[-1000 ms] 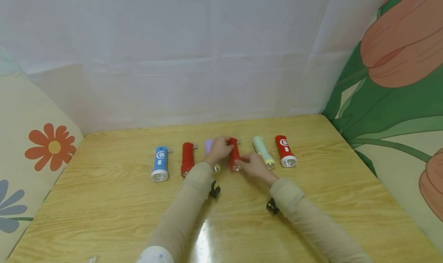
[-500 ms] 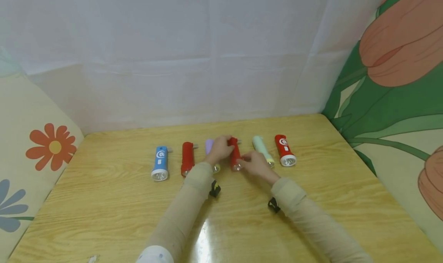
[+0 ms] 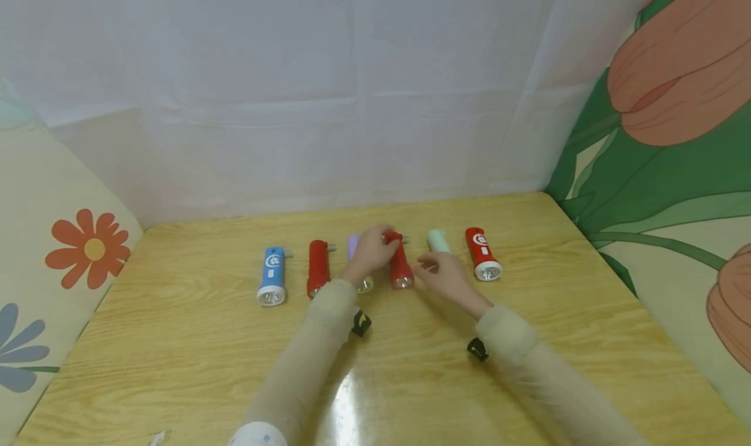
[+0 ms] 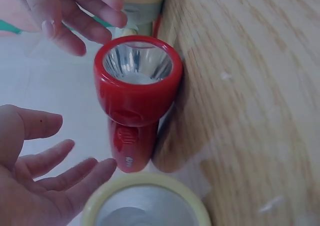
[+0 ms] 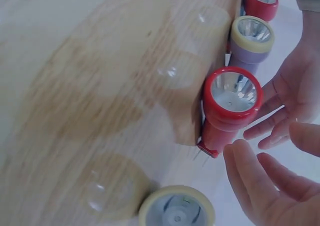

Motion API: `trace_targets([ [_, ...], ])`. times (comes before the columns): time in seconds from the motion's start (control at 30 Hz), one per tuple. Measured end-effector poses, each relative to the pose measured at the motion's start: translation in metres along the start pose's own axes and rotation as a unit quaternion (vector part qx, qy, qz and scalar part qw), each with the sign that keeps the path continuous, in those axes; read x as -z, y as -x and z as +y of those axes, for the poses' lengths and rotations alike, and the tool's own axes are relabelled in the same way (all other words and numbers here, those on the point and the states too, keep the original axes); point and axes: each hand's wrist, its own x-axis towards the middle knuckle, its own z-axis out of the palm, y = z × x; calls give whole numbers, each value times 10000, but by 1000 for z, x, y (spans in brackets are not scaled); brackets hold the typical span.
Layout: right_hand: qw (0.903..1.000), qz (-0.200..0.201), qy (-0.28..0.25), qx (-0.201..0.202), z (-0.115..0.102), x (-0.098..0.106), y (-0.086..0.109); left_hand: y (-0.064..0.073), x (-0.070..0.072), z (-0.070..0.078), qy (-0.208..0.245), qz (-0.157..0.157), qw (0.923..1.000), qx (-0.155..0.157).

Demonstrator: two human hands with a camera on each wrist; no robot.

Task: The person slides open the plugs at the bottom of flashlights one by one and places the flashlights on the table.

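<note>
A red flashlight lies on the table between the two hands, its lens end toward the person and its prongs at the far end. My left hand is at its far end; in the left wrist view its fingers are spread, with one fingertip close beside the body. My right hand stands off to the right of the lens end, fingers loosely bent around nothing. The left hand partly covers a purple flashlight with a cream rim. Behind the right hand, a mint-green flashlight is partly hidden.
To the left lie a blue flashlight with a white rim and another red flashlight. At the right end of the row is a red flashlight with a white rim. A white cloth hangs behind the wooden table.
The right hand has drawn away to the right from the middle red flashlight and now covers more of the mint-green one. The red flashlight's lens end has shifted slightly right. The left hand has barely moved.
</note>
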Motion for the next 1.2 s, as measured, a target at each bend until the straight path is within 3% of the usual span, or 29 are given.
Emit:
trace_targets([
  [0.1, 9999, 99, -113, 75, -1, 4, 4, 4, 2, 3, 241, 118, 9996, 33],
  [0.3, 9985, 339, -172, 384, -2, 14, 14, 13, 8, 9, 486, 469, 9973, -285],
  [0.53, 9985, 414, -132, 333, 1, 27, 26, 25, 8, 11, 911, 407, 9939, -474],
  [0.83, 9978, 531, -274, 270, 15, 43, 37, 31, 8, 10, 1170, 604, 9891, -653],
  [1.07, 9984, 373, -416, 79, 24, 51, 41, 34, 7, 10, 1121, 519, 9913, -464],
  [1.2, 9986, 347, -402, -14, 27, 53, 39, 33, 6, 13, 1067, 516, 9914, -555],
])
